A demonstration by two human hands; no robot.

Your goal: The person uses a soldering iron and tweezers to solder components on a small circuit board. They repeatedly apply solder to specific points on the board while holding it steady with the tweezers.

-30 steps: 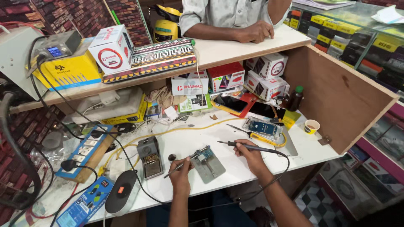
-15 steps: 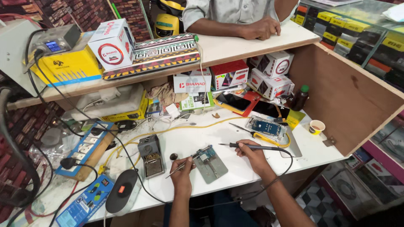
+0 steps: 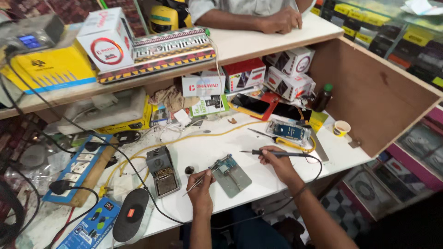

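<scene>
**Two hands working over a small circuit board on a cluttered white bench**

The left hand [image 3: 200,191] is pinching a pair of thin tweezers [image 3: 201,177], its fingers closed on them near their upper end, the shafts slanting down and to the left below the hand. The tips themselves are too fine to make out. Just to the right of those fingers and slightly above them, a small circuit board [image 3: 224,163] is lying on a grey metal holder plate [image 3: 232,175] — close beside the thumb, though whether the tweezers are touching the board cannot be told.

The right hand [image 3: 277,161] is gripping a soldering iron [image 3: 270,153] like a pen, fingers wrapped tight around the dark handle. The iron is pointing left from the fingertips, its tip hanging above the bench just right of the board and not touching it. A black cable is trailing from the handle's rear, past the wrist.

Left of the left hand, a soldering-iron stand [image 3: 161,170] with brass wool is sitting on the white worktop [image 3: 198,150]. Beyond the right hand's knuckles, a blue phone board [image 3: 288,131] is lying beside a yellow cord [image 3: 221,131]. On the counter above, another person's hand [image 3: 279,20] is resting.
</scene>
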